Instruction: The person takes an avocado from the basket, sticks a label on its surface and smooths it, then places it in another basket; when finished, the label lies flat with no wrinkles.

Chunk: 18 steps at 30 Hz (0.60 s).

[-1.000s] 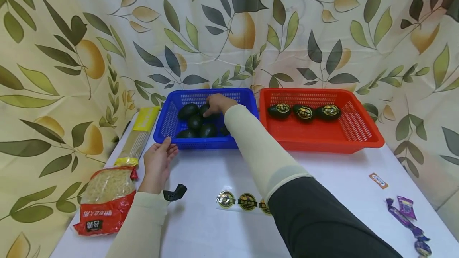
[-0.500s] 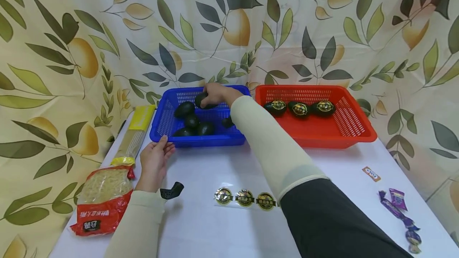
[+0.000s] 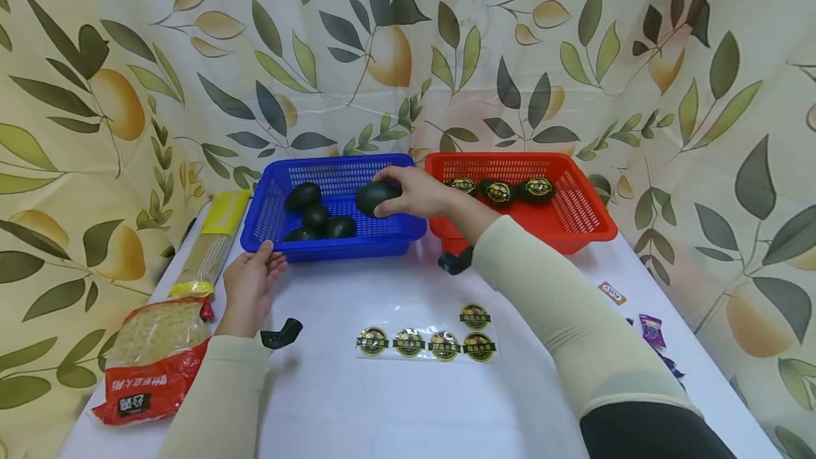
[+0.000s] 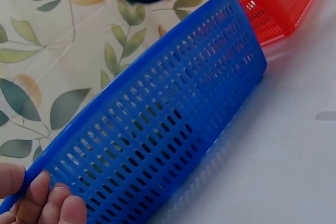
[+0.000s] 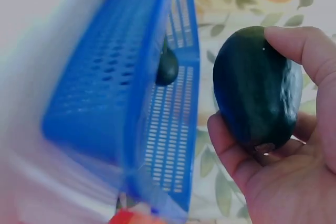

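Observation:
My right hand (image 3: 417, 193) holds a dark green avocado (image 3: 376, 198) above the right part of the blue basket (image 3: 344, 252). In the right wrist view, thumb and fingers wrap round this avocado (image 5: 257, 87), which shows no sticker on the visible side. At the basket's front left corner, my left hand (image 3: 245, 285) pinches the rim, thumb on top and fingers curled against the outer wall. Several avocados (image 3: 315, 217) lie in the left half of the blue basket. Three avocados with gold-and-black stickers (image 3: 499, 192) sit in a red basket (image 3: 542, 232) beside it.
A clear sheet of round gold-and-black stickers (image 3: 409, 343) lies on the white table in front of the baskets. Left are a noodle pack (image 3: 207, 250) and a red bag (image 3: 156, 367). A small orange-and-white packet (image 3: 613, 293) and purple-wrapped candies (image 3: 652, 330) lie right.
My right hand has lifted an avocado out of the pile and drawn it right and toward me. The left hand stays at the rim. The head view has shifted right.

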### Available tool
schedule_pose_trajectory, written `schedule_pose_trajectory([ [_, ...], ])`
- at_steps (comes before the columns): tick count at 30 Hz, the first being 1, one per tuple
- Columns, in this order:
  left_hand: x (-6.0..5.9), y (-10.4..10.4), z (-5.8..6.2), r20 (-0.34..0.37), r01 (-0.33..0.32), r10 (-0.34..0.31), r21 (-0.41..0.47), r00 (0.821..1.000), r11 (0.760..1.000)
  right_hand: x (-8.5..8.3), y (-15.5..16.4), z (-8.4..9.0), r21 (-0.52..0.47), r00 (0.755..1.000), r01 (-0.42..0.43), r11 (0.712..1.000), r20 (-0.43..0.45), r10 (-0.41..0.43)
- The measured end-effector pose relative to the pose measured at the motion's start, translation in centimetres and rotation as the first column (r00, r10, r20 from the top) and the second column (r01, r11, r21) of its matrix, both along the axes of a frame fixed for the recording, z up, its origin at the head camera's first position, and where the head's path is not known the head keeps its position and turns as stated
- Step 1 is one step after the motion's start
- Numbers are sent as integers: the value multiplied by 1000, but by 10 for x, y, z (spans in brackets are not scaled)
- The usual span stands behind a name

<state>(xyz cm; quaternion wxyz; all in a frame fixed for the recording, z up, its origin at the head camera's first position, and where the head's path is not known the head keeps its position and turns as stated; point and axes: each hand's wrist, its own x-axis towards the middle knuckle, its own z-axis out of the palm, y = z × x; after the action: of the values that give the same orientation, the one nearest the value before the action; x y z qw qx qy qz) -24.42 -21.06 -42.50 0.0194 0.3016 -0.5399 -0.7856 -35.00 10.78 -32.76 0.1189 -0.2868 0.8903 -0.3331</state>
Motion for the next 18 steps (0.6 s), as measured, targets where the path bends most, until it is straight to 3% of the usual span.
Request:
schedule_pose_trajectory([
  [6,2,-5,3,11,-3,3,6,1000,1000,50,32,-18,-52,1000,18,999,-14,-18],
  [11,4,-2,6,19,10,-11,25,1000,1000,83,48,-57,-34,1000,16,999,-10,-16],
  [14,4,0,7,28,7,-8,36,1000,999,88,48,-84,-1,999,43,999,13,-43],
  [18,4,0,6,32,3,-4,30,999,1000,82,41,-111,12,995,99,995,-7,-99],
])
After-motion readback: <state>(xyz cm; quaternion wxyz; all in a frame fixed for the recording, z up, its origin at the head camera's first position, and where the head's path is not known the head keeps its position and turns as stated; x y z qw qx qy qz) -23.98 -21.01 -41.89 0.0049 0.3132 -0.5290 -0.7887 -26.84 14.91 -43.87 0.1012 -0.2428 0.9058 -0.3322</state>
